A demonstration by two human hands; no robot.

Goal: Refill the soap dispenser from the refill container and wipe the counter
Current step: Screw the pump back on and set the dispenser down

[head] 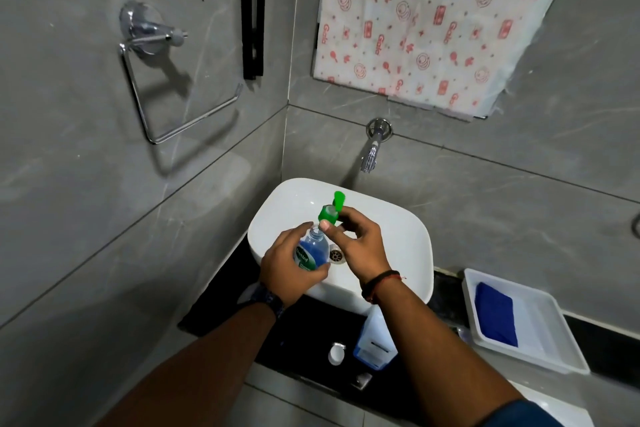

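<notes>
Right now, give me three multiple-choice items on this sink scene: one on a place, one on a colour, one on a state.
1. Where is the blue cloth?
A. In the white tray
B. In the basin
C. On the towel ring

2. What colour is the cap?
A. Red
B. Green
C. White

3. The bottle is:
A. Capped
B. Uncapped
C. Lying down

Answers: 1 A, it lies inside the tray. 2 B, the right hand pinches a green cap. 3 B, its neck is bare in the left hand.
</notes>
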